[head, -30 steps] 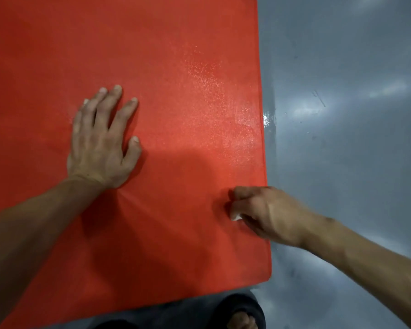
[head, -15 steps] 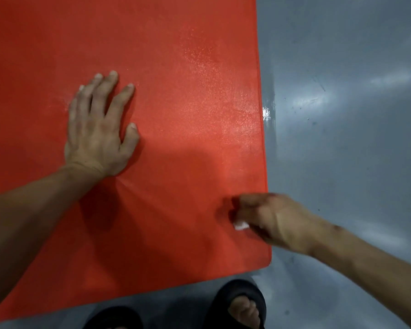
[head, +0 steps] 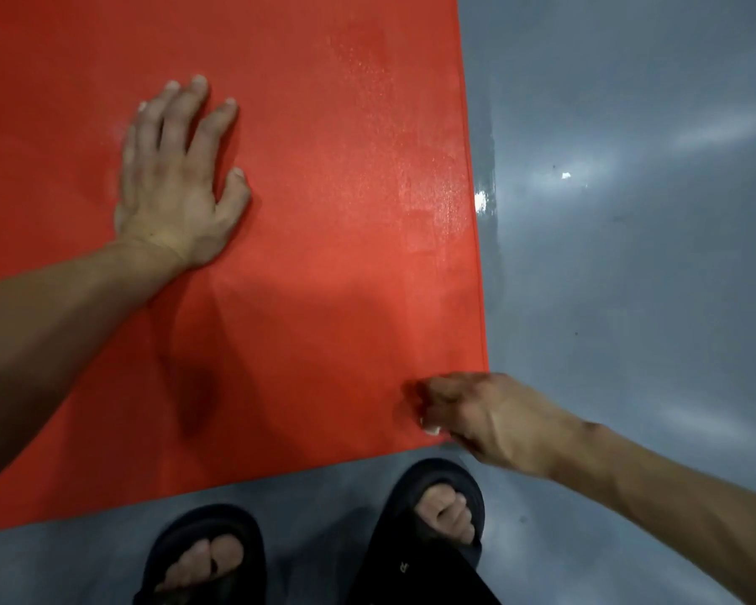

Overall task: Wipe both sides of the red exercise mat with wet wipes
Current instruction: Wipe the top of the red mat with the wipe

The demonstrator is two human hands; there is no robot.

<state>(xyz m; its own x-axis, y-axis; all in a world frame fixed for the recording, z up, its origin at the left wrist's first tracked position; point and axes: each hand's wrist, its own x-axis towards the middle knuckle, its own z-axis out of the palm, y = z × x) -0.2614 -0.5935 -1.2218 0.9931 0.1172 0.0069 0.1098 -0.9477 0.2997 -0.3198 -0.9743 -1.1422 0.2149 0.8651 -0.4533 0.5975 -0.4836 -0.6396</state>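
Observation:
The red exercise mat (head: 324,211) lies flat on the grey floor and fills the upper left of the view. A damp sheen shows along its right side. My left hand (head: 175,176) presses flat on the mat with fingers spread, holding nothing. My right hand (head: 485,417) is at the mat's near right corner, fingers curled around a white wet wipe (head: 431,427) pressed against the mat. Only a small bit of the wipe sticks out under the fingers.
Glossy grey floor (head: 629,211) runs along the mat's right edge and near edge. My two feet in black sandals (head: 433,508) stand just below the mat's near edge.
My right hand has dragged the wipe down the mat's right side toward the near corner. The view has shifted so both sandalled feet now show. My left hand stays planted.

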